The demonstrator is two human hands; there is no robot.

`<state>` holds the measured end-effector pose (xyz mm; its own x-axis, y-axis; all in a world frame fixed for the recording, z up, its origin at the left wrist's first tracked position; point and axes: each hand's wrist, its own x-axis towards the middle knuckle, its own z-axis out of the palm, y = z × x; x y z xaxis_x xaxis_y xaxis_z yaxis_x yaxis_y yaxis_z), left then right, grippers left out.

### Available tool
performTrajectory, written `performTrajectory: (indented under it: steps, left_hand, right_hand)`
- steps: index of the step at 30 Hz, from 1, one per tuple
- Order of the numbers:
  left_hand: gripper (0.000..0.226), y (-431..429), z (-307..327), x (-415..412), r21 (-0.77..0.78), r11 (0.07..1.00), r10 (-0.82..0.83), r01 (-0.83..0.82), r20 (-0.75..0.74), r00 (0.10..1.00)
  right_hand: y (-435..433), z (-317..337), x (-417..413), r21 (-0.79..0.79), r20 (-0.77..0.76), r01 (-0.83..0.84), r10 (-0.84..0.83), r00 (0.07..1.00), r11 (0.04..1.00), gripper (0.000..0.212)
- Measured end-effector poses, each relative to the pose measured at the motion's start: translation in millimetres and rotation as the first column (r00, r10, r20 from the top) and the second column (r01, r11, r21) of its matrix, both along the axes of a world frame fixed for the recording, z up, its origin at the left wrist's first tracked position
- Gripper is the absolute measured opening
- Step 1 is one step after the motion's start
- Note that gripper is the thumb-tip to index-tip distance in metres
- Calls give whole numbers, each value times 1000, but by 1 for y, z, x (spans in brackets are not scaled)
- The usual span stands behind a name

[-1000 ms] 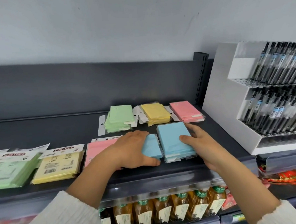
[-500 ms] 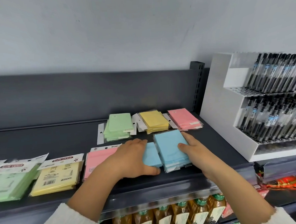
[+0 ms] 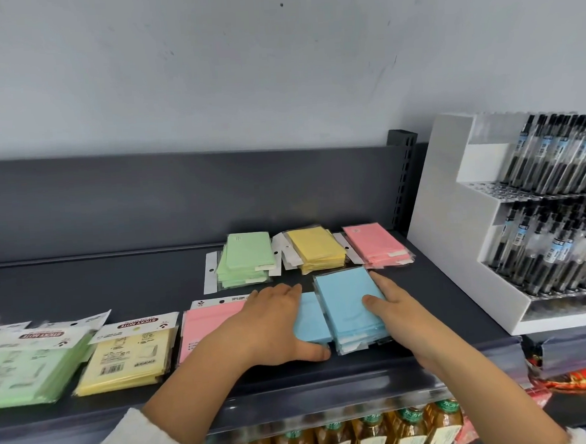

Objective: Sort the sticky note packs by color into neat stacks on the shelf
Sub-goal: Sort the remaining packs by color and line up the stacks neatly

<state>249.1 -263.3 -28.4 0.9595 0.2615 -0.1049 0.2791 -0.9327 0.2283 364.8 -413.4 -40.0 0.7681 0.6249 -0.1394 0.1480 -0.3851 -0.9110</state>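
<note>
On the dark shelf (image 3: 117, 284), my right hand (image 3: 398, 313) grips a stack of blue sticky note packs (image 3: 346, 299), thumb on top and fingers down its right side. My left hand (image 3: 270, 326) holds a lower blue pack (image 3: 309, 322) next to that stack, fingers over its top and thumb at its front edge. Behind them stand a green stack (image 3: 249, 258), a yellow stack (image 3: 317, 251) and a pink stack (image 3: 375, 246). A larger pink pack (image 3: 205, 325) lies partly under my left wrist.
Larger yellow packs (image 3: 125, 359) and green packs (image 3: 26, 372) lie at the front left. A white pen display (image 3: 457, 246) full of black pens stands at the right end. Bottled drinks (image 3: 366, 437) fill the shelf below. The shelf's back left is bare.
The view has tilted upward and everything sits lower in frame. Both hands stay on the same blue packs, with the taller stack nudged slightly.
</note>
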Motion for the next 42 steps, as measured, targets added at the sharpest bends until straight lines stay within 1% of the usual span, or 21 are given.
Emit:
performTrajectory:
  steps: [7, 20, 22, 25, 27, 30, 33, 42]
  left_hand:
    - [105, 1, 0, 0, -9, 1000, 5, -5, 6, 1000]
    - [105, 2, -3, 0, 13, 1000, 12, -12, -2, 1000]
    - [103, 3, -2, -1, 16, 1000, 15, -15, 1, 1000]
    - [94, 4, -2, -2, 38, 999, 22, -22, 0, 1000]
    - [89, 5, -3, -3, 41, 999, 28, -28, -3, 1000]
    - [93, 7, -2, -4, 46, 999, 30, -29, -12, 999]
    - [97, 9, -2, -6, 51, 998, 30, -29, -13, 999]
    - [97, 10, -4, -6, 50, 998, 25, -25, -2, 1000]
  right_hand:
    - [1, -2, 0, -8, 61, -14, 14, 998, 1000, 39]
    - [2, -6, 2, -29, 85, -22, 25, 996, 999, 37]
    - [2, -8, 3, -46, 100, -22, 27, 995, 999, 36]
    - [3, -11, 5, -76, 123, -11, 20, 992, 997, 37]
    - [4, -11, 5, -66, 121, -1, 9, 993, 998, 38]
    - [6, -12, 5, -53, 117, 17, -11, 993, 998, 37]
    - [9, -15, 6, -73, 143, 28, -18, 990, 997, 37]
    - [11, -16, 4, -83, 187, 22, -6, 982, 996, 38]
